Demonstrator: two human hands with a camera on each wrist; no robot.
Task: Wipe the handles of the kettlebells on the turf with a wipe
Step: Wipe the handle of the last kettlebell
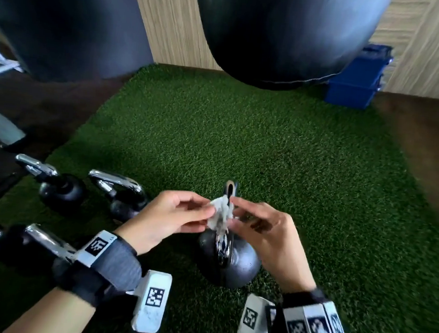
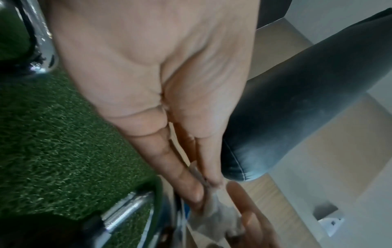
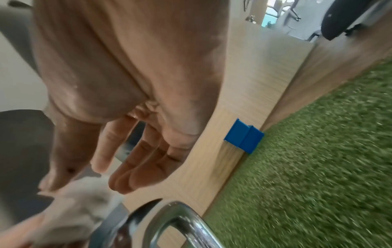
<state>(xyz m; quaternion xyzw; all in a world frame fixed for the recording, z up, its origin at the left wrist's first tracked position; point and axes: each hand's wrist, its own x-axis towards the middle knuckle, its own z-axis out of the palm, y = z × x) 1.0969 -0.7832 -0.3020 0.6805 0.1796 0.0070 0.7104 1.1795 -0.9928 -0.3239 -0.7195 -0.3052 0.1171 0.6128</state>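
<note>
A black kettlebell stands on the green turf, its chrome handle seen edge-on. A crumpled white wipe hangs over the handle's middle. My left hand pinches the wipe from the left and my right hand pinches it from the right with thumb and forefinger, the other fingers relaxed. In the left wrist view my left hand grips the wipe beside the handle. The right wrist view has my right hand on the wipe above the handle.
Other chrome-handled kettlebells stand close at the left edge of the turf. Two black punching bags hang ahead. Blue crates sit by the wooden wall at the back right. Dark floor borders the turf.
</note>
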